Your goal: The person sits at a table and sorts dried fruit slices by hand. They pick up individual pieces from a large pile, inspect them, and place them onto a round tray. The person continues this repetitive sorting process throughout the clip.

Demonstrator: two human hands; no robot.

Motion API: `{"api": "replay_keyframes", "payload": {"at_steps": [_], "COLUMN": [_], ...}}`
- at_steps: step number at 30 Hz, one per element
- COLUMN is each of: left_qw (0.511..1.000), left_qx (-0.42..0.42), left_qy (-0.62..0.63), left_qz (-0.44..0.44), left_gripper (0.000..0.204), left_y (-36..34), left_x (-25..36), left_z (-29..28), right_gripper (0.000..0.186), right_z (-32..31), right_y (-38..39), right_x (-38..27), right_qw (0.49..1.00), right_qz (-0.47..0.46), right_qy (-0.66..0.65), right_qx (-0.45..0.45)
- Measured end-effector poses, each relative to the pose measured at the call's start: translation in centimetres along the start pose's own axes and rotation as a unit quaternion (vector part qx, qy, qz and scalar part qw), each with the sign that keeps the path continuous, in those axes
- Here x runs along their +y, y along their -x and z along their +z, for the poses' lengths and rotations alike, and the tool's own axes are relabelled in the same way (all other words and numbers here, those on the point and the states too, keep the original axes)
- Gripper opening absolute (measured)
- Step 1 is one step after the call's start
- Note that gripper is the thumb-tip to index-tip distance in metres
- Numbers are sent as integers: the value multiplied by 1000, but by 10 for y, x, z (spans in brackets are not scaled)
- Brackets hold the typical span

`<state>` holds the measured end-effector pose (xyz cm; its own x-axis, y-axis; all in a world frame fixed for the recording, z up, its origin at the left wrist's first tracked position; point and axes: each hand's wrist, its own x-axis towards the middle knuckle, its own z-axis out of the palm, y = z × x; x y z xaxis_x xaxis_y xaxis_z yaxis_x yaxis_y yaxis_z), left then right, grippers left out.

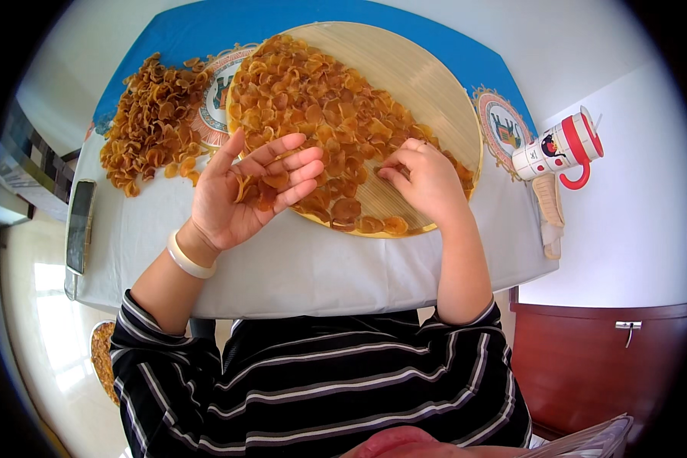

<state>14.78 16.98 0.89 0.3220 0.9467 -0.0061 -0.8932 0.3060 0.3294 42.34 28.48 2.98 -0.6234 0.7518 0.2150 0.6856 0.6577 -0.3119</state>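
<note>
Palm up, my left hand [240,187] cradles a few thin, orange-brown dried slices [266,192], its fingers stretched and slightly curled. It hovers at the near left edge of a round woven bamboo tray [404,65]. A layer of similar slices [313,91] covers the tray's left and middle. My right hand [427,179] is over the tray's right part, fingers pinched together and pointing left, close to the bamboo surface. Whatever sits between those fingertips is too small to make out. Left of the tray lies a heaped pile of slices [156,114].
The table has a white and blue cloth [343,282] with round printed patterns. A phone [80,225] lies at its left edge. A white cup with a red handle [557,145] and a beige item [548,214] are at the right. Below left, another container of slices [103,355] stands low.
</note>
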Motion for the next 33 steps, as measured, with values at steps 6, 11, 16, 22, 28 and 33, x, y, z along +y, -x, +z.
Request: {"api": "replay_keyframes", "payload": {"at_steps": [6, 11, 16, 22, 28, 33], "left_qw": [1000, 1000, 1000, 1000, 1000, 1000], "left_qx": [6, 10, 10, 13, -7, -3], "left_qy": [-6, -5, -5, -9, 0, -1], "left_qz": [1, 4, 1, 4, -3, -2], "left_gripper": [67, 67, 67, 67, 69, 69], "left_y": [0, 1, 0, 1, 1, 1], "left_x": [0, 1, 1, 1, 2, 2], "left_z": [1, 0, 0, 0, -4, -3], "right_gripper": [18, 12, 17, 20, 14, 10], "right_z": [5, -4, -10, 0, 6, 10], "right_y": [-1, 0, 2, 0, -3, -3], "right_x": [-2, -2, 14, 13, 9, 5], "right_qw": [998, 998, 995, 996, 999, 998], "right_qz": [33, 53, -14, -78, -50, -61], "right_qy": [53, 30, -92, -32, -18, -15], "right_qx": [-2, 12, 25, -1, 13, 31]}}
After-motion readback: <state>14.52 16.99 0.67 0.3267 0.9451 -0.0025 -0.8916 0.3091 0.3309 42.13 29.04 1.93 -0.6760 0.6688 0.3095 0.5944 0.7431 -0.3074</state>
